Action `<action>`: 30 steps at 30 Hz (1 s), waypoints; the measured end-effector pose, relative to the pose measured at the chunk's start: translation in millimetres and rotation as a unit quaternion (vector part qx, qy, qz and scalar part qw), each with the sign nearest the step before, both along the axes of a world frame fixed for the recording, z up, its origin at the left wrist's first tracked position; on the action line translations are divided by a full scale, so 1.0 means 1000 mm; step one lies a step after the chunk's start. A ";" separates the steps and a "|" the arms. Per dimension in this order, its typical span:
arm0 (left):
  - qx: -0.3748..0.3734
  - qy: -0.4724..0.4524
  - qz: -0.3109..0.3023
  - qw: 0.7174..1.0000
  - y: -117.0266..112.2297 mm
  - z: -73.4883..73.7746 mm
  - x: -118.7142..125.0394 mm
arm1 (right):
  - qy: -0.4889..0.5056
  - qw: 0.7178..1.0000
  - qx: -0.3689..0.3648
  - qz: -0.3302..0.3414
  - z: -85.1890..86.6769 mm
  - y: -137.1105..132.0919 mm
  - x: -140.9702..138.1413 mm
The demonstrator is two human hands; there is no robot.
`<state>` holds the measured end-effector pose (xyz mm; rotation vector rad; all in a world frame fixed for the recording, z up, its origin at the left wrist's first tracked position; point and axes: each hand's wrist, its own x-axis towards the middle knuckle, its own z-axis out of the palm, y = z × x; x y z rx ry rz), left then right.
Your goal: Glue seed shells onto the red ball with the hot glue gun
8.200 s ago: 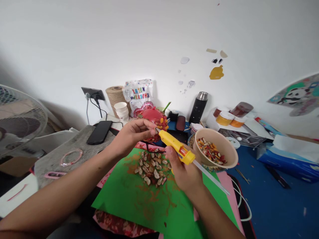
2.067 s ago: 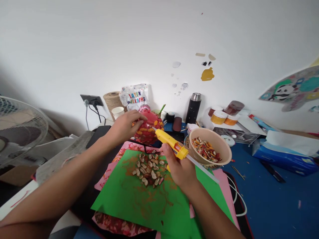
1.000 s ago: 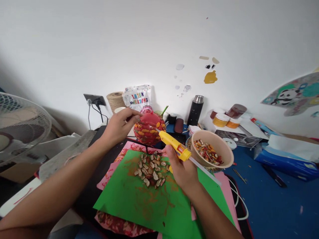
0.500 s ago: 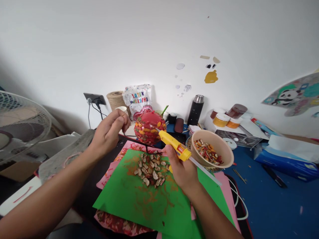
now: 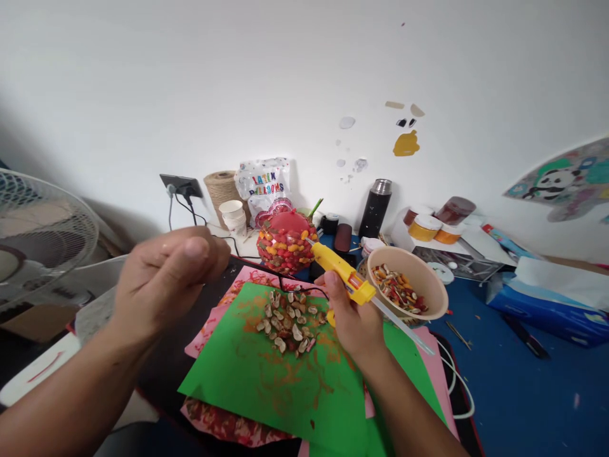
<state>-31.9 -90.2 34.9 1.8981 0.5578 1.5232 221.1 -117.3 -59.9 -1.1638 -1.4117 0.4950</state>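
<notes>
Head view: on my feed the left hand point(image 5: 169, 279) hangs at near left, fingers curled in, thumb folded against them; whether anything is pinched inside, I cannot tell. Right hand point(image 5: 356, 324) wrapped round a yellow glue gun point(image 5: 335, 266), nozzle aimed up and left, translucent glue stick point(image 5: 404, 328) trailing from its back end.

Red balloon point(image 5: 288, 244), crusted with red and orange pieces, sits just ahead of the nozzle; cannot tell if tip and ball touch. Left hand stands apart from it, with a gap between. Tighter on the right: gun's rear comes up to the bowl's point(image 5: 431, 273) edge in my view, clearance unreadable. Green sheet point(image 5: 228, 374) lies below the right hand, left corner reaching to the edge of the pink sheet point(image 5: 209, 330) beneath. Blue tabletop point(image 5: 523, 393) stretches wide to the right.

Counts: one balloon, one gun, one bowl with mixed coloured pieces inside. Peanut shells point(image 5: 297, 332) piled mid-sheet, overlapping, no sure tally. Four jars point(image 5: 425, 227) at right rear. One thermos point(image 5: 375, 209), one twine spool point(image 5: 222, 197), one balloon packet point(image 5: 266, 184). One stack of paper cups point(image 5: 233, 214), number unclear. Two plugs point(image 5: 170, 189), one socket point(image 5: 178, 181). One fan point(image 5: 42, 222), cut by the frame.
</notes>
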 end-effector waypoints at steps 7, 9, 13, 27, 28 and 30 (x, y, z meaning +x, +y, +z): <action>0.010 0.425 -0.085 0.901 0.012 -0.018 0.000 | -0.008 1.000 0.004 0.008 0.002 0.001 -0.002; 0.013 0.443 -0.086 0.892 0.017 -0.030 0.002 | -0.013 1.000 0.011 0.007 0.003 0.001 -0.002; -0.001 0.433 -0.103 0.896 0.024 -0.046 0.001 | -0.023 1.000 0.018 0.008 0.002 0.001 -0.002; 0.016 0.441 0.010 0.898 0.047 -0.051 -0.012 | -0.021 1.000 0.002 0.009 0.004 0.000 -0.002; 0.023 0.448 0.021 0.894 0.048 -0.053 -0.013 | -0.020 1.000 0.001 0.011 0.004 0.000 -0.002; 0.037 0.477 0.034 0.878 0.052 -0.057 -0.015 | -0.022 1.000 -0.001 0.013 0.004 0.001 -0.002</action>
